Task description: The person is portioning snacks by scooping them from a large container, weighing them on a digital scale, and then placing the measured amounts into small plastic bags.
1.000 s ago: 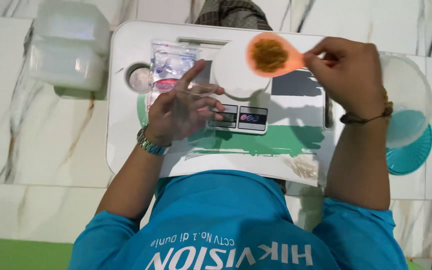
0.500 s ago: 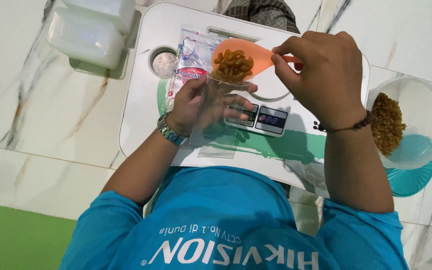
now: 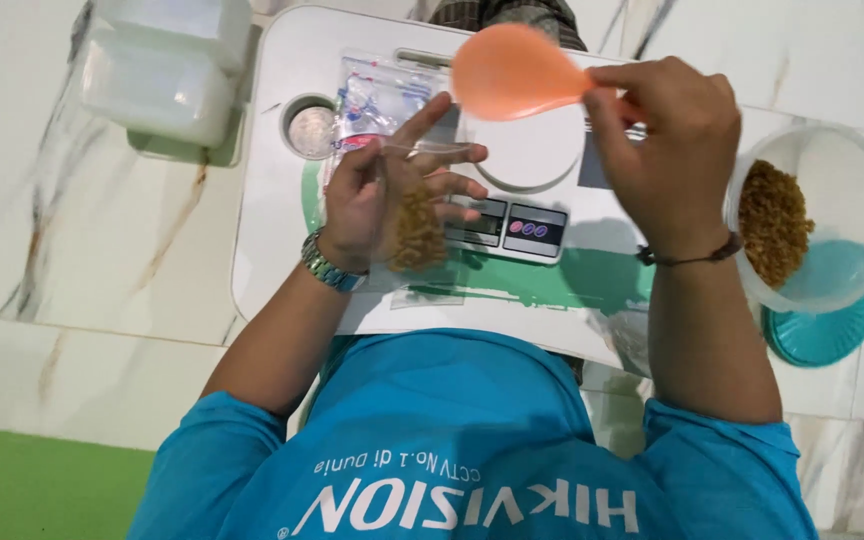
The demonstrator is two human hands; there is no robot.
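A: What is lying out past the left hand (image 3: 384, 205), on its far left?

B: Stacked clear plastic containers (image 3: 164, 70) are sitting on the marble floor (image 3: 42, 200), well apart from that hand. Nearer to it, a round recess with a metal lid (image 3: 310, 130) is showing in the white surface (image 3: 272, 260).

A: How is the left arm lying?

B: It is reaching forward from the blue shirt (image 3: 472, 440), with a metal watch (image 3: 330, 268) at the wrist. The hand is half open, fingers spread and pointing away from the body, and it is gripping a small clear bag (image 3: 414, 215) between thumb and fingers.

A: Which way is the bag running?

B: Its long axis is running along the hand, mouth away from the body, with brown grains sitting in the lower part near the palm. Just beyond the fingertips a stack of printed empty bags (image 3: 377, 100) is lying flat.

A: And to the right of that hand?

B: A digital scale (image 3: 522, 165) with a round white plate is sitting just beside the fingers.

A: The right hand (image 3: 674, 150)?

B: It is raised over the scale, wrist bent, fingers closed on the handle of an orange spoon (image 3: 512, 72). The spoon's long axis is lying sideways, bowl pointing left toward the other hand, underside facing up. A dark cord is circling the wrist.

A: Further right?

B: A clear bowl (image 3: 852, 200) holding brown grains is standing near the wrist, on a teal lid (image 3: 822, 335).
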